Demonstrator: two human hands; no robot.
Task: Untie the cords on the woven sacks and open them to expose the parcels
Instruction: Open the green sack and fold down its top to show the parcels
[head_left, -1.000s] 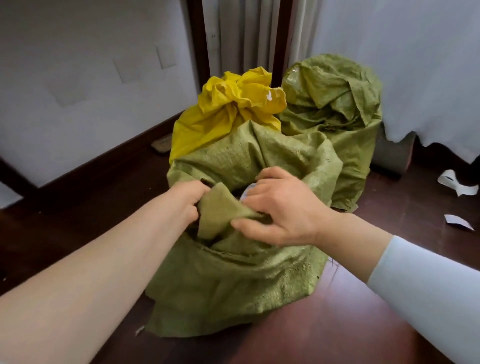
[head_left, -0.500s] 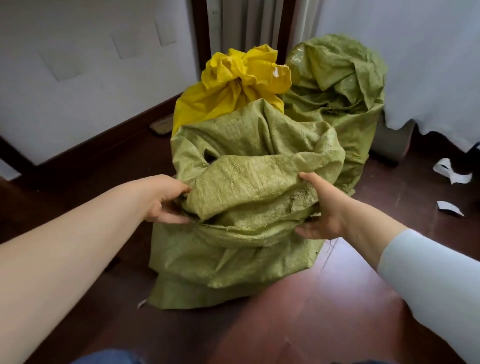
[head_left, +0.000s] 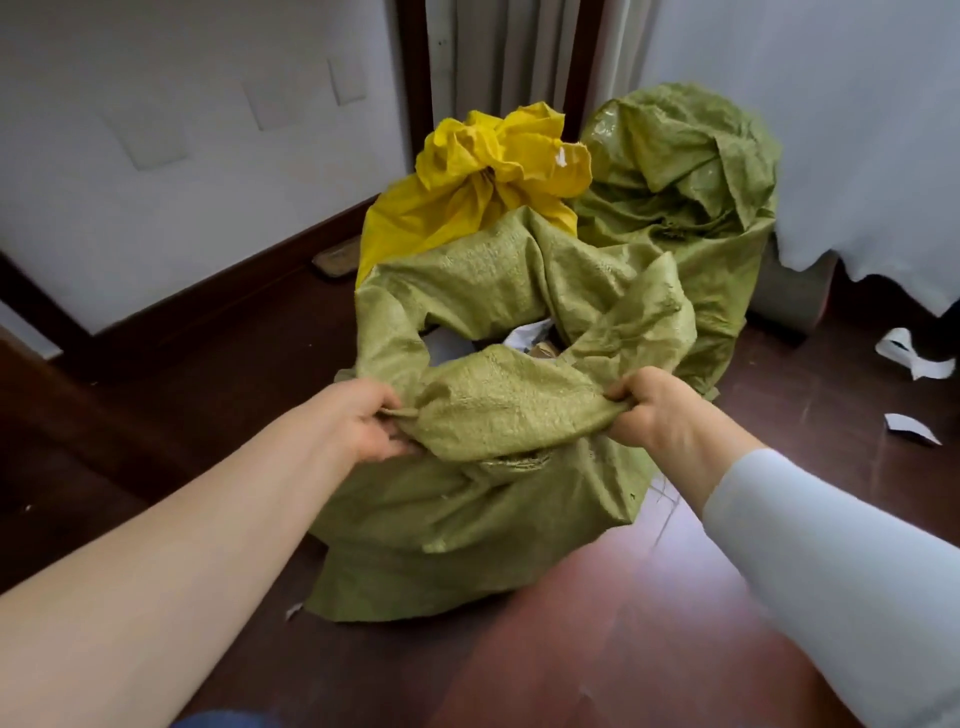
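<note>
Opening step: near green sack (head_left: 493, 499) on the floor (head_left: 649, 623), mouth held wide.
Parcels (head_left: 524, 335) peek out; left hand (head_left: 363, 421) and right hand (head_left: 649, 410) each grip its front rim. Likely next: fold the rim down, then the tied yellow sack (head_left: 467, 208).

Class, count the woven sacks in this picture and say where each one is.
3. The near green sack, gripped at its rim by the left hand and right hand; the yellow sack behind it; the far green sack at back right. More may be hidden.

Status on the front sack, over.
Left hand, right hand grip near rim of front green sack. Mouth open, parcels visible inside. Yellow sack behind, neck bunched shut.
</note>
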